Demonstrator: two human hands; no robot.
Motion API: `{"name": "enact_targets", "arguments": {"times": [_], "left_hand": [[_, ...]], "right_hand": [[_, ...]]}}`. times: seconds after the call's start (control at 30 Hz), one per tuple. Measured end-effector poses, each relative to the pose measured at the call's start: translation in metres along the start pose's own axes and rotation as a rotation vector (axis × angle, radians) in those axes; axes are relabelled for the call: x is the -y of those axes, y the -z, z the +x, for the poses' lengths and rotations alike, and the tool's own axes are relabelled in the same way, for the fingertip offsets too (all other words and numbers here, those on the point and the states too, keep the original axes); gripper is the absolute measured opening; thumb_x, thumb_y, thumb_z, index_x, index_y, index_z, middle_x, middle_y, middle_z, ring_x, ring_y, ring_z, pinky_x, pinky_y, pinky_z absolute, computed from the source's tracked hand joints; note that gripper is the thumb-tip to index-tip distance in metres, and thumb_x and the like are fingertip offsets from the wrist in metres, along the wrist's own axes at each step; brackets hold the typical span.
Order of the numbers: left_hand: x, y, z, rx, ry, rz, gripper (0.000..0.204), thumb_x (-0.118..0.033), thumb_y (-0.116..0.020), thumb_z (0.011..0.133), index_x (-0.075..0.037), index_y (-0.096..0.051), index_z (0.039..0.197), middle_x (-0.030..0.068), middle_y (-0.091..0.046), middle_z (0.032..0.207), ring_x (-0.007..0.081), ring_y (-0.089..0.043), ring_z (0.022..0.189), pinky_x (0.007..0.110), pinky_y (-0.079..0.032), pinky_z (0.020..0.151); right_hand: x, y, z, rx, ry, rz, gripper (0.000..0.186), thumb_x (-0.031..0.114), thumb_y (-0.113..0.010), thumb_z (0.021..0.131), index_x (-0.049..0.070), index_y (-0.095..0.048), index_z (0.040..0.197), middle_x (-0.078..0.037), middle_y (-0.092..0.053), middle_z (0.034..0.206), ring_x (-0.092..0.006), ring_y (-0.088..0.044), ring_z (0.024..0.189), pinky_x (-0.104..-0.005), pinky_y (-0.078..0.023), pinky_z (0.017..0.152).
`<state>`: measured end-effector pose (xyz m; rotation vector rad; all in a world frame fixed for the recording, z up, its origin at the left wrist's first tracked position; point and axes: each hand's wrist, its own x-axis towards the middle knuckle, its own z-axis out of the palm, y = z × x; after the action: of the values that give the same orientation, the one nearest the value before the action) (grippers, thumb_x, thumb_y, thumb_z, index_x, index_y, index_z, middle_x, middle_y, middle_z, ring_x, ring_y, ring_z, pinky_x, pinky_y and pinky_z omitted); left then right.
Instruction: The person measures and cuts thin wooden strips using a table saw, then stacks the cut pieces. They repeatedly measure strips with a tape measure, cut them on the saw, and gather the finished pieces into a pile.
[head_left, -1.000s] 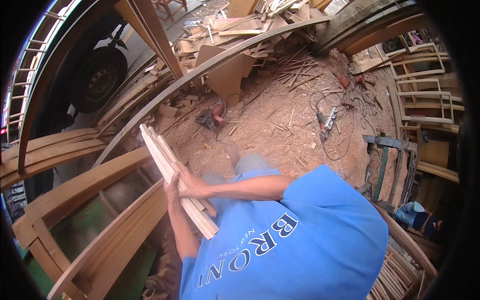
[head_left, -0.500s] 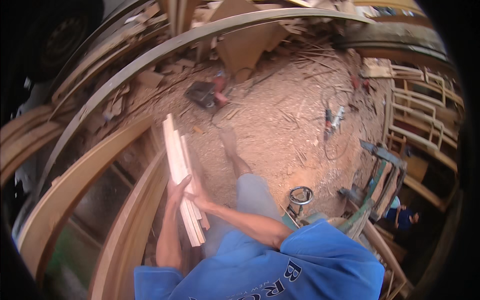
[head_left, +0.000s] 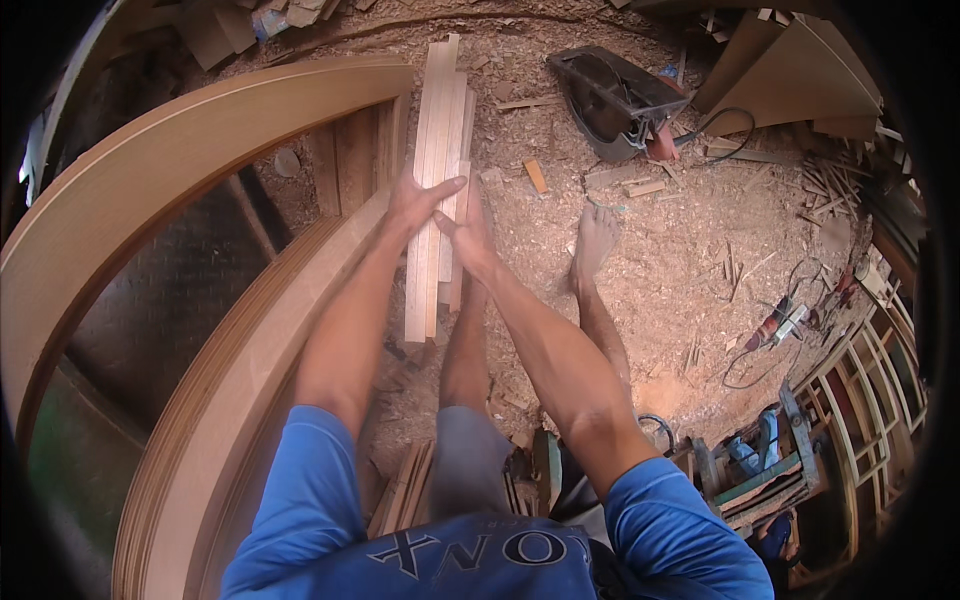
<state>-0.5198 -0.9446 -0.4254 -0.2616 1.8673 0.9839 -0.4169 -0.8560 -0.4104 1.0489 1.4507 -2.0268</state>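
Note:
A bundle of several long, pale wooden strips (head_left: pixel 432 135) lies lengthwise between my two hands, above the shavings-covered ground. Their far ends are staggered. My left hand (head_left: pixel 413 208) wraps the bundle from its left side, with the thumb across the top. From the right, my right hand (head_left: pixel 468 238) grips the same strips, its thumb close to the left thumb. The fingers under the wood are hidden. Just left of the bundle stands a large curved wooden frame (head_left: pixel 240 105), and its straighter side runs along my left forearm.
Shavings and wood scraps cover the ground. A dark boxy tool (head_left: pixel 615 95) with a red part lies ahead. A red and grey corded power tool (head_left: pixel 775 325) lies at right, near curved slatted wooden frames (head_left: pixel 865 400) and a green metal machine (head_left: pixel 760 480). Brown panels (head_left: pixel 790 75) lean at far right.
My view has swung left and down, so the strips now appear nearer the middle and more upright. Both hands keep their hold on them.

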Motion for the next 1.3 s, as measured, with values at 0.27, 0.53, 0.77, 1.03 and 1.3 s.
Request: {"name": "enact_targets", "arguments": {"times": [0.27,0.53,0.77,1.03,1.3], "left_hand": [[0.027,-0.003,0.037,-0.312,0.025,0.439,0.101,-0.044,-0.082,0.073,0.005,-0.031,0.146,0.0282,-0.04,0.147,0.0364,-0.038,0.139,0.043,-0.032,0.115],[-0.022,0.001,-0.149,-0.009,-0.374,0.511,0.051,-0.019,-0.07,0.081,0.002,-0.056,0.125,0.0267,-0.055,0.129,0.0407,-0.05,0.125,0.045,-0.04,0.106],[-0.049,0.056,-0.295,0.199,0.011,0.571,0.033,-0.014,-0.067,0.087,-0.001,-0.064,0.117,0.0115,-0.068,0.091,0.0152,-0.064,0.078,0.029,-0.052,0.067],[-0.138,0.082,-0.372,0.258,0.147,0.471,0.031,-0.008,-0.057,0.091,-0.001,-0.055,0.121,0.0153,-0.065,0.096,0.0287,-0.068,0.084,0.042,-0.058,0.066],[-0.251,-0.079,-0.342,0.533,-0.187,0.924,0.039,-0.029,-0.043,0.095,-0.001,-0.062,0.113,0.0161,-0.068,0.093,0.0349,-0.067,0.086,0.047,-0.056,0.077]], "right_hand": [[-0.05,0.016,0.027,-0.094,-0.281,-0.411,0.084,0.032,-0.058,0.092,-0.004,-0.013,0.153,-0.034,-0.037,0.147,-0.0417,-0.038,0.138,-0.0399,-0.032,0.114],[-0.004,0.176,-0.206,-0.023,-0.329,-0.844,0.045,0.025,-0.053,0.09,0.006,-0.058,0.131,-0.025,-0.063,0.121,-0.0392,-0.059,0.117,-0.0449,-0.046,0.1],[0.039,0.238,-0.444,-0.614,-0.376,-0.51,0.048,0.028,-0.066,0.084,0.002,-0.063,0.124,-0.026,-0.065,0.119,-0.0361,-0.063,0.112,-0.0401,-0.049,0.097],[0.003,0.124,-0.529,-0.669,-0.679,-0.189,0.085,0.062,-0.053,0.088,-0.001,-0.045,0.143,-0.022,-0.041,0.15,-0.0331,-0.044,0.136,-0.0518,-0.033,0.113],[-0.013,0.224,-0.579,-0.412,-0.371,-0.087,0.08,0.058,-0.062,0.082,0.001,-0.053,0.137,-0.019,-0.044,0.148,-0.0312,-0.044,0.137,-0.0436,-0.034,0.113]]}}
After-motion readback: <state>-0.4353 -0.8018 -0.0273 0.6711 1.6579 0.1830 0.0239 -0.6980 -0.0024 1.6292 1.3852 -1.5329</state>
